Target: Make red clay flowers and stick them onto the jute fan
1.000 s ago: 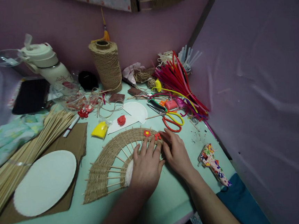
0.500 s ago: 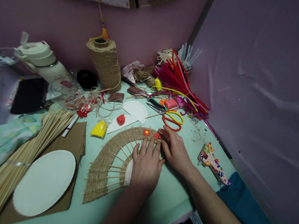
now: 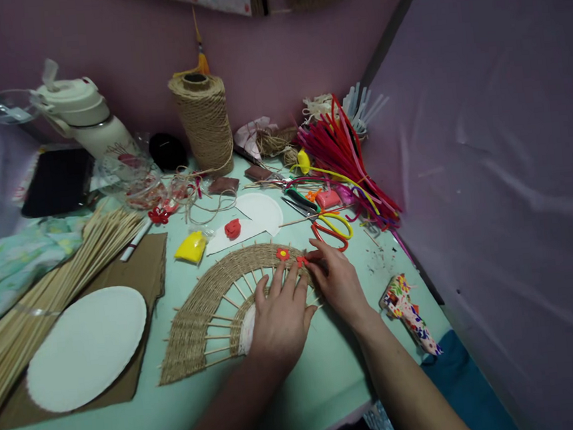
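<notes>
A half-round fan woven of jute twine over thin sticks (image 3: pixel 208 302) lies on the pale green table (image 3: pixel 321 379). My left hand (image 3: pixel 280 316) lies flat on its right part, fingers spread. My right hand (image 3: pixel 335 277) is beside it, its fingertips pinched on a small red clay flower (image 3: pixel 300 260) at the fan's upper right edge. Another red flower with a yellow centre (image 3: pixel 282 253) sits on the weave just to the left.
Behind the fan are a yellow clay lump (image 3: pixel 191 247), a red clay piece (image 3: pixel 232 229) on white paper, red-and-yellow scissors (image 3: pixel 332 230), pipe cleaners (image 3: pixel 346 156) and a twine spool (image 3: pixel 204 123). Skewers (image 3: pixel 47 289), cardboard and a white paper plate (image 3: pixel 85 348) lie left. A patterned glue gun (image 3: pixel 409 314) lies right.
My right hand's fingers have shifted a little left onto the small red flower. My left hand has stayed flat on the fan.
</notes>
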`<act>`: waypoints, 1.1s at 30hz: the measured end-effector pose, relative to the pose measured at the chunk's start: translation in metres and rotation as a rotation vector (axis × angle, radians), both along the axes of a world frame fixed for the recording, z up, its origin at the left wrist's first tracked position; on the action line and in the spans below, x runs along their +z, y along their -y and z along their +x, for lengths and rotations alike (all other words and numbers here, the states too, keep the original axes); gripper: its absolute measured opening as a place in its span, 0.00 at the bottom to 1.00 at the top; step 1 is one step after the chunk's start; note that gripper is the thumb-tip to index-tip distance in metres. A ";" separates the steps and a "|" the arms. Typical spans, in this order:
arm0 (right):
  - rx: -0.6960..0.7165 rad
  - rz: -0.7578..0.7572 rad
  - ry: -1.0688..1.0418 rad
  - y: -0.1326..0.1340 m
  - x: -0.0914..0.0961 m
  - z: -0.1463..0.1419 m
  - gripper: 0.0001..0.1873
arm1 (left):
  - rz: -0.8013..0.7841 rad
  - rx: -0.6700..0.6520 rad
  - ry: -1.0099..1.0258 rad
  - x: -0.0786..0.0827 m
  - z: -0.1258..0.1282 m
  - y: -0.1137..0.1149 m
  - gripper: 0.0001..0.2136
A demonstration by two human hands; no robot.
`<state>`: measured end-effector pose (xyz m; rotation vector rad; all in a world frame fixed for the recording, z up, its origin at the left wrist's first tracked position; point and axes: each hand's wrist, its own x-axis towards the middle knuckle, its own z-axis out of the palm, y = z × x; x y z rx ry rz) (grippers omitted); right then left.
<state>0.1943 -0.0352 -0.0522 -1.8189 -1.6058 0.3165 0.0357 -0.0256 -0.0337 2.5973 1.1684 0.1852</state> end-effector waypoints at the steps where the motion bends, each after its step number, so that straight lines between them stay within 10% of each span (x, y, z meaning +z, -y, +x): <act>1: -0.005 -0.003 -0.018 0.001 0.000 0.000 0.21 | 0.000 0.000 0.001 0.000 0.000 0.000 0.22; 33: -0.169 0.051 -0.183 0.013 0.007 0.001 0.14 | 0.048 0.022 0.103 -0.002 -0.004 0.004 0.22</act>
